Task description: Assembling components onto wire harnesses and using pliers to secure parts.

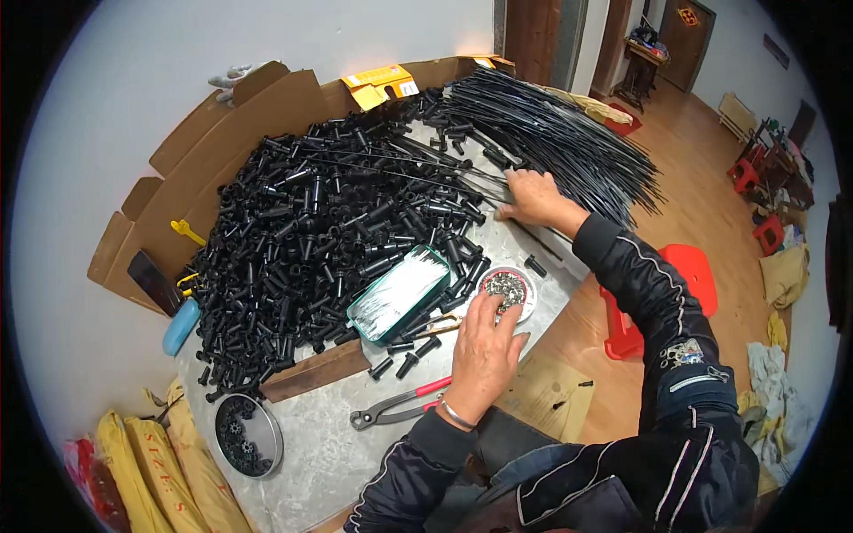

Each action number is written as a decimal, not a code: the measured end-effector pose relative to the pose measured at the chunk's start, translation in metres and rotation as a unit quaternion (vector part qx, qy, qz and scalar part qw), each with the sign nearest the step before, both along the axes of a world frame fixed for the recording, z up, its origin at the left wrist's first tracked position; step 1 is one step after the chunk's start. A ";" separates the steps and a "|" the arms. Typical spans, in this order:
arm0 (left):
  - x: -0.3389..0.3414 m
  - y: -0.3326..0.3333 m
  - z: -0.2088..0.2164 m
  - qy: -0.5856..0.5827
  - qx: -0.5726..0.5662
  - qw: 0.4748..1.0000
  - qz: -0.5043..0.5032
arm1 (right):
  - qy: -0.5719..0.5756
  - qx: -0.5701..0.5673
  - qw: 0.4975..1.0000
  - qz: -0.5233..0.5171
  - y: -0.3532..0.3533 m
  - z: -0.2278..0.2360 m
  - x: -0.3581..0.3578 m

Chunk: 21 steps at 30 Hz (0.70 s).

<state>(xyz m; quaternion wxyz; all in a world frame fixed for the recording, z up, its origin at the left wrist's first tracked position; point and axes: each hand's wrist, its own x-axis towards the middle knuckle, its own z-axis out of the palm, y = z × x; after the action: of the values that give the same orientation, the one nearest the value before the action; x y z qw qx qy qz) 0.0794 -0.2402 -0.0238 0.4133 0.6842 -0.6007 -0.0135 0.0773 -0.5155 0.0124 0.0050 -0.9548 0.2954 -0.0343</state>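
The right hand [538, 197] is half curled, thumb apart from the fingers, at the ends of a few loose, long, thin black rods; whether it grips any, I cannot tell from this angle. At one o'clock from it lies a thick bundle of long, thin black rods [569, 147]. The left hand [487, 346] is loosely open, fingers spread and slightly bent, its fingertips over the near edge of a round white bowl with a red inner rim [532, 293], which holds small silver metal pieces [505, 287].

At ten o'clock from the left hand stands a green rectangular tray [413, 314] of thin white strips; at eight, red-handled metal pincers [391, 409]. A broad heap of short black tubular parts with flared ends [302, 240] spreads at nine o'clock from the right hand. Farther out, at ten, a yellow-orange cardboard box [380, 84] bears print. Well off at eight o'clock, yellow sacks [160, 457] carry red capital letters.
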 end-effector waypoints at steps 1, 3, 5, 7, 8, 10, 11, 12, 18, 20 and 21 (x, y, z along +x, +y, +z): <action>0.000 0.000 0.000 0.000 -0.002 1.000 -0.001 | -0.026 -0.002 1.000 -0.017 -0.004 -0.008 0.003; -0.002 -0.001 0.002 -0.002 -0.007 1.000 -0.003 | -0.011 -0.008 0.999 -0.029 -0.020 -0.016 0.009; -0.001 0.001 0.002 -0.002 -0.013 1.000 -0.001 | 0.003 -0.012 0.999 -0.034 -0.028 -0.010 0.017; 0.000 0.003 0.000 -0.002 -0.018 1.000 0.004 | 0.039 -0.005 0.999 -0.016 -0.024 0.001 0.031; 0.000 0.002 -0.001 -0.002 -0.022 1.000 0.003 | 0.078 0.038 0.996 -0.022 -0.023 0.011 0.035; 0.000 0.001 -0.002 -0.001 -0.028 1.000 0.000 | 0.070 0.046 0.996 -0.030 -0.028 0.008 0.037; 0.000 0.001 -0.003 0.001 -0.029 1.000 -0.002 | 0.061 0.057 0.996 -0.033 -0.028 0.006 0.039; -0.001 0.000 -0.004 0.003 -0.031 1.000 -0.004 | 0.045 0.069 0.996 -0.039 -0.029 0.004 0.039; 0.002 0.002 -0.007 0.003 -0.042 0.999 -0.001 | 0.031 0.062 0.995 -0.070 0.000 0.027 0.041; 0.002 0.002 -0.006 0.002 -0.048 0.999 -0.001 | -0.004 0.072 0.992 -0.099 -0.016 0.036 0.044; 0.001 0.000 -0.006 0.000 -0.053 0.999 -0.004 | -0.020 0.056 0.993 -0.103 -0.026 0.042 0.040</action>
<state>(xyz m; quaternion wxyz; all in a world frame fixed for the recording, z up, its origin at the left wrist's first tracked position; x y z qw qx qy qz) 0.0808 -0.2402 -0.0300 0.4490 0.6587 -0.6035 0.0171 0.1176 -0.5417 0.0547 0.0604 -0.9167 0.3933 -0.0370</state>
